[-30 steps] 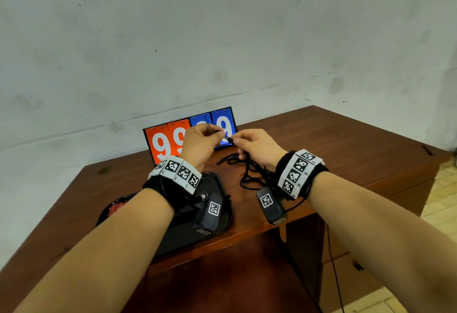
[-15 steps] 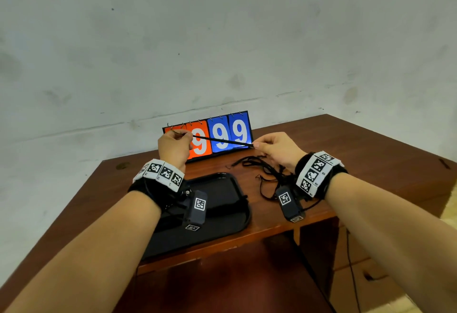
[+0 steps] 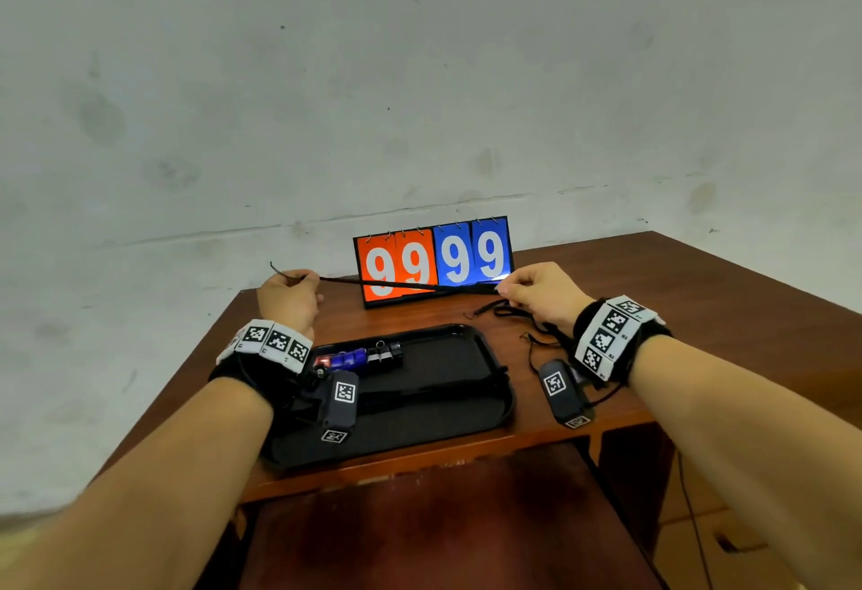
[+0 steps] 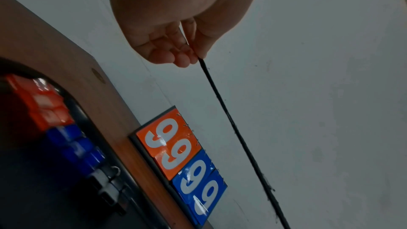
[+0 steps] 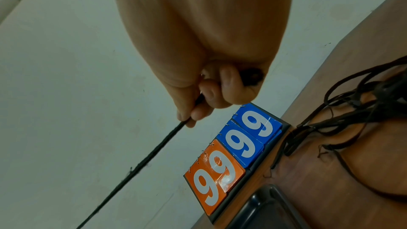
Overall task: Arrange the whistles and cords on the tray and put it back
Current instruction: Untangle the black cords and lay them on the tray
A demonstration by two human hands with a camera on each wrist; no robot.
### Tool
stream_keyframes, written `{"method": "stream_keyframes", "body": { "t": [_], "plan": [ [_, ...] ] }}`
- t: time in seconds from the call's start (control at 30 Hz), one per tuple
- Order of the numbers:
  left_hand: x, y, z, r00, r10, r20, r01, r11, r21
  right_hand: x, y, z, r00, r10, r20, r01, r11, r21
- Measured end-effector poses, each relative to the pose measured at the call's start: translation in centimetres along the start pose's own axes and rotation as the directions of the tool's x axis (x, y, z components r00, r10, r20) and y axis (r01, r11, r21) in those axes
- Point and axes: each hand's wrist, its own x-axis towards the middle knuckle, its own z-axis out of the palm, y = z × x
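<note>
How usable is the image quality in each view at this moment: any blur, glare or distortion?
Head view: evenly lit and sharp, wide-angle bending at the edges; the cord reads clearly between the left hand and right hand. Left wrist view: dim, whistles on the tray soft. Right wrist view: brighter, small glare on the scoreboard, the cord pile slightly soft.

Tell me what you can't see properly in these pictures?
- Whistles on the tray: head view, the left wrist gear hides some; left wrist view blurs them.
- Pulled cord: its far end is cut off at the bottom edge in both wrist views.
- Dark thing inside the right hand: right wrist view, fingers cover it.
- Cord pile: tangled, can't count.
</note>
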Motion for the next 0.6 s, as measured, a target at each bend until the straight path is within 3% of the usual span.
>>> {"method": "stream_keyframes", "body": {
  "t": [0.33,0.6],
  "plan": [
    [1.0,-1.2,-8.1,0.997,-0.024,-0.077,0.027,0.999,0.028,-0.5,-0.3,2.6,0.999,0.037,0.032,-0.035,0.997,-0.063],
    [0.4,-3.5,-13.1,0.997,-0.079,-0.001,0.078,0.983,0.169,-1.7,-0.2,4.5,0.993,0.11,0.042,-0.107,0.991,-0.083]
  ]
}}
